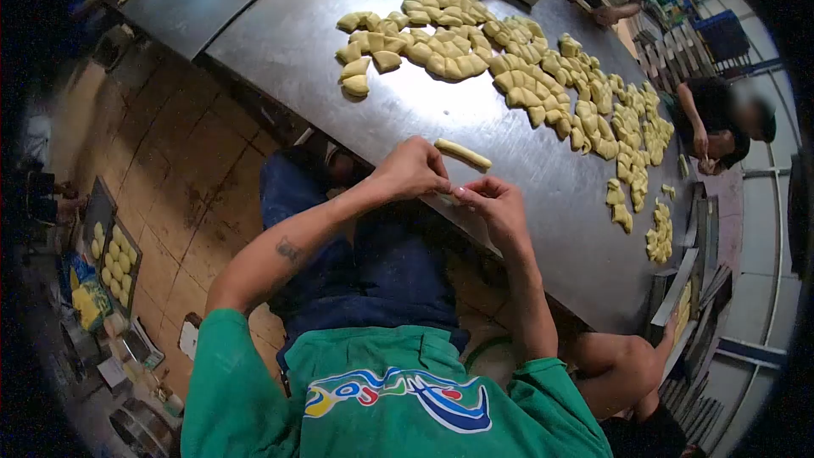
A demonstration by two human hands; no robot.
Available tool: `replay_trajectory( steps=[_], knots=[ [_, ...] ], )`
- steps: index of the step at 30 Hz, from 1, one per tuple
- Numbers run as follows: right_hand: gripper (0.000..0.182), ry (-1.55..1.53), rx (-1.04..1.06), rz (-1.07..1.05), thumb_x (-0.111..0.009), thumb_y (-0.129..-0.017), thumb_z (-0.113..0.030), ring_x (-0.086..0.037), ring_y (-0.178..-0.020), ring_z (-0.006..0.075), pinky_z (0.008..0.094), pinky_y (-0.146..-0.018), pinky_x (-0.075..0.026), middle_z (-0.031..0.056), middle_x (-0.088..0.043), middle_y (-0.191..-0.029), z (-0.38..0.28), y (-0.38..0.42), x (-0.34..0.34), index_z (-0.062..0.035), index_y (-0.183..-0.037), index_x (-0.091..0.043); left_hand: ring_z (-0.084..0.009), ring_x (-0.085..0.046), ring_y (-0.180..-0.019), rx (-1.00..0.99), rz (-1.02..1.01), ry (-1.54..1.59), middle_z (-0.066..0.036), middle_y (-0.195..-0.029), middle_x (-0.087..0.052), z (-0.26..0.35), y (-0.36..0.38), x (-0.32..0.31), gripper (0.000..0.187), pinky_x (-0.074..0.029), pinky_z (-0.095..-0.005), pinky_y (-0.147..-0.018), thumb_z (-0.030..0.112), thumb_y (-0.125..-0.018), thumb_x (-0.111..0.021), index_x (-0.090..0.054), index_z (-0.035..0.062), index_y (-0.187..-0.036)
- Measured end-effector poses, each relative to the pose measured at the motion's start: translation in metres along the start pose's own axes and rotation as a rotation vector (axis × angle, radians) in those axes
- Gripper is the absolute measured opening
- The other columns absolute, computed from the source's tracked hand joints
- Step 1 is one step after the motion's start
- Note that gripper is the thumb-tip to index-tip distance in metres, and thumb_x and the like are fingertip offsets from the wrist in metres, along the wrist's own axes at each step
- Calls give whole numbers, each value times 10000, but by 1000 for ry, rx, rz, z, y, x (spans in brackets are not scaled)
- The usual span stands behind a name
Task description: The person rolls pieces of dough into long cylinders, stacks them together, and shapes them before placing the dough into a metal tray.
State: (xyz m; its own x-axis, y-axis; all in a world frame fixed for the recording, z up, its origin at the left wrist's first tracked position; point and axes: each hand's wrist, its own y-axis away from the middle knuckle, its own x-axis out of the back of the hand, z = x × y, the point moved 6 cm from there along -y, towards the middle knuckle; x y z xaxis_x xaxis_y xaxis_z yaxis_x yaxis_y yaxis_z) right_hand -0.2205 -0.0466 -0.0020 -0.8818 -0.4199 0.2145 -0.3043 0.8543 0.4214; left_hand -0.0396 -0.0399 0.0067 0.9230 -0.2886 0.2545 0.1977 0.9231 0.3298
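My left hand (413, 171) and my right hand (494, 205) meet at the near edge of the metal table (407, 114). Fingers and thumbs are pinched together on both, their tips almost touching. Whatever lies between the fingertips is too small and hidden to make out. Just beyond them a short rolled strip of dough (463, 153) lies on the metal. Farther back, many cut dough pieces (449, 51) spread in clusters across the table toward the right.
Co-workers stand at the far side, one person's hands (705, 153) at the right edge. Another person's bare arm (619, 365) is close on my right. Metal trays (678, 288) stand at the right end. A tray of round dough pieces (119, 267) is at the left.
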Motion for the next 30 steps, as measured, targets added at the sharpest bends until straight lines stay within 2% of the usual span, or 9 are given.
replay_trajectory(
  steps=[4,6,8,10,11,19,22,25,30],
  knots=[
    [216,315,130,31,-771,-813,-159,-619,-676,104,253,-589,-486,49,-682,-754,-15,-7,-19,29,-831,-664,-261,-655,-711,-56,207,-495,-91,-732,-680,-5,-2,6,319,-485,-401,-677,367,-685,-836,-720,86,-780],
    [233,838,318,180,-755,-827,-183,-609,-639,101,250,-540,-466,33,-650,-696,-30,-3,-21,27,-801,-654,-266,-636,-776,-136,253,-585,-85,-771,-660,-9,2,10,327,-446,-413,-724,397,-687,-827,-714,105,-784],
    [245,618,191,41,-742,-841,-196,-606,-625,103,254,-529,-460,31,-637,-676,-4,-12,-5,26,-788,-654,-255,-582,-929,-259,228,-598,-78,-878,-621,-16,5,20,329,-344,-419,-811,456,-690,-794,-694,146,-730],
    [282,112,-33,-170,-733,-858,-234,-597,-582,108,254,-510,-452,34,-622,-648,12,-11,0,28,-785,-655,-242,-564,-925,-331,208,-569,-64,-849,-593,-24,4,25,345,-338,-412,-803,485,-688,-794,-704,160,-762],
    [282,111,-36,-169,-733,-858,-234,-597,-582,108,254,-510,-452,34,-622,-648,15,-13,1,28,-785,-655,-229,-546,-920,-389,189,-530,-49,-820,-565,-28,5,22,364,-332,-404,-795,514,-687,-795,-714,175,-793],
    [656,852,-115,80,-739,-697,-649,-609,-514,191,381,-523,-478,112,-592,-515,0,-21,-10,7,-711,-736,-293,-530,-994,-71,121,-705,-92,-938,-601,-10,-6,8,414,-338,-467,-830,521,-675,-794,-716,121,-754],
    [670,848,-194,-11,-733,-677,-681,-621,-518,249,394,-531,-481,114,-613,-533,3,-19,7,-13,-726,-747,-314,-481,-1073,-187,48,-812,-103,-991,-574,-12,-10,12,453,-321,-488,-836,581,-679,-773,-691,146,-774],
    [705,795,-33,-139,-724,-656,-714,-644,-536,274,407,-542,-490,125,-624,-546,0,-21,11,-12,-724,-748,-309,-482,-1066,-259,-62,-731,-88,-964,-562,-7,-8,22,500,-309,-482,-845,642,-649,-749,-672,157,-741],
    [767,931,47,-100,-706,-622,-766,-645,-544,273,399,-564,-505,122,-630,-552,-15,-23,3,-4,-703,-744,-299,-495,-1058,-206,49,-801,-94,-970,-581,-9,-11,17,557,-317,-481,-846,680,-593,-754,-690,147,-742]
  ],
)
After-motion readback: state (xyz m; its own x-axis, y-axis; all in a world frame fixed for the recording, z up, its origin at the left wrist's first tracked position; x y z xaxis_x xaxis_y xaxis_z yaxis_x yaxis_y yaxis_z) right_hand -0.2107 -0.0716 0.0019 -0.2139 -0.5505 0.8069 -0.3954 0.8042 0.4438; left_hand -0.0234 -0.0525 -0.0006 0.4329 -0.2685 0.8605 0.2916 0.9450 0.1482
